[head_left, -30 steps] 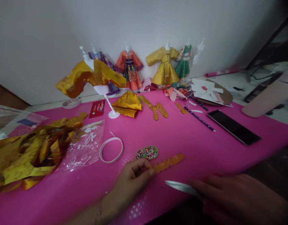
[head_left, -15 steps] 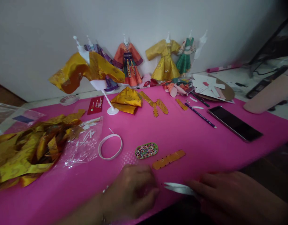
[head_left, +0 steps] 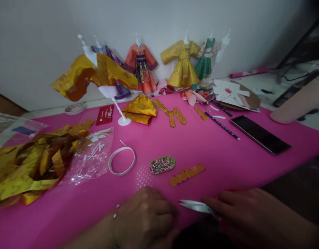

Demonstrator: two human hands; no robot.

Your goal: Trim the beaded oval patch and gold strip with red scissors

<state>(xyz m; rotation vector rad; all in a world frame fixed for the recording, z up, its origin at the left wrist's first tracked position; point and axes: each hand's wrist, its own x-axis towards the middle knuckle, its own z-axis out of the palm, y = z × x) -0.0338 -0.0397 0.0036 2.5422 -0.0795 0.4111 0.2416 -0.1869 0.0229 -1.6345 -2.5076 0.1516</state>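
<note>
Near the front edge of the pink mat (head_left: 216, 162), my right hand (head_left: 250, 211) grips a pair of scissors (head_left: 197, 206). Their silver blades point left and are nearly closed; a bit of red handle shows at my fingers. Just left of the blade tips, my left hand (head_left: 146, 218) is closed with its fingers curled down. Whatever it may hold is hidden. Beyond the hands lie a mustard fabric strip (head_left: 187, 174) with dark marks along its edge and a green oval tray (head_left: 162, 165) of multicoloured beads. A white ring of tape (head_left: 122, 160) stands farther left.
Yellow fabric scraps (head_left: 32, 166) and a clear plastic bag (head_left: 89, 159) cover the left side. A white stand (head_left: 124, 120) carries a yellow garment (head_left: 97, 71). Dressed doll forms (head_left: 184, 64) line the wall. A pencil (head_left: 221, 125) and a phone (head_left: 260, 134) lie at right.
My left hand has turned and dropped slightly, with its fingers now curled under. The scissors have shifted a little left in my right hand. The things on the mat lie as before.
</note>
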